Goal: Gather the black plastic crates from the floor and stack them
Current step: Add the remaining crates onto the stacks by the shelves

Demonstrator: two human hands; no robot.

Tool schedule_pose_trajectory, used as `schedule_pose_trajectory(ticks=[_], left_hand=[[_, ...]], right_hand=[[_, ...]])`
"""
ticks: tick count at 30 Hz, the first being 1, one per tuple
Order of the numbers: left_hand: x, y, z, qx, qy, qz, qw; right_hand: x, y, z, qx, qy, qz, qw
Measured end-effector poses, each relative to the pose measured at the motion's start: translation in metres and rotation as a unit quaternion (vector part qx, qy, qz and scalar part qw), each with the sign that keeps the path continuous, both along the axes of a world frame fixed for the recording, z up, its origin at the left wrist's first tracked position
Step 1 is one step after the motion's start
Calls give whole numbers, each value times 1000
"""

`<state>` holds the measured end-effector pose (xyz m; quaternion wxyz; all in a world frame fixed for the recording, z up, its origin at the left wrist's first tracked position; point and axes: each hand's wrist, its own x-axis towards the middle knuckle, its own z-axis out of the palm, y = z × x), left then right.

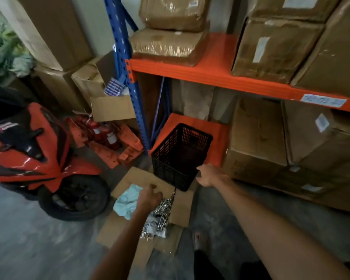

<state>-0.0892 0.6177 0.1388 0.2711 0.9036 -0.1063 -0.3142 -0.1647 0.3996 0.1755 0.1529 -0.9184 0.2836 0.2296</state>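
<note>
One black perforated plastic crate (178,154) stands upright and empty on the orange bottom shelf of the rack, its near corner overhanging the floor. My right hand (209,175) is stretched out at the crate's near right corner, fingers spread, touching or almost touching the rim. My left hand (149,197) hovers lower left of the crate, above a cardboard box, fingers loosely curled and holding nothing. No other black crate is in view.
An open cardboard box (127,183) with a pale cloth (125,201) and metal bolts (162,211) lies on the floor before the crate. A red motorcycle (34,154) stands left. Fire extinguishers (105,134) sit behind. Large cartons (275,142) fill the orange rack (220,75).
</note>
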Motion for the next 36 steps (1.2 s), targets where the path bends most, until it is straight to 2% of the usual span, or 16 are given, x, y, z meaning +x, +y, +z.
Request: schedule_pose_trajectory(ticks=[6,9,15,19,21,24,26,30,33,36], left_hand=[[79,-110,-103,-21,51,74,996],[114,-170,-181,-16,79,135,988],[150,-261,-314,17,60,208,976],[178,-302,-391,-15,-2,309,951],[192,-317,-415,-20,-37,359,933],[212,-338,-443,-32,-61,430,900],[222,-348,-451,-42,-83,488,868],[237,-357,-465,6,-25,604,796],[238,-349,-476,42,-17,596,802],[235,-340,-484,68,-34,537,840]], right_hand=[[104,-116,-133,50,-9,14,999],[159,-177,-221,69,-26,25,997],[236,-285,-371,28,-45,96,994],[301,-344,-444,-28,-153,112,981],[328,-365,-466,-52,-180,120,975],[366,-395,-493,-75,-156,149,974],[386,-408,-502,-96,-140,134,976],[418,-431,-517,-116,-110,122,980],[433,-445,-525,-91,-44,93,991],[441,-445,-533,-107,-79,67,989]])
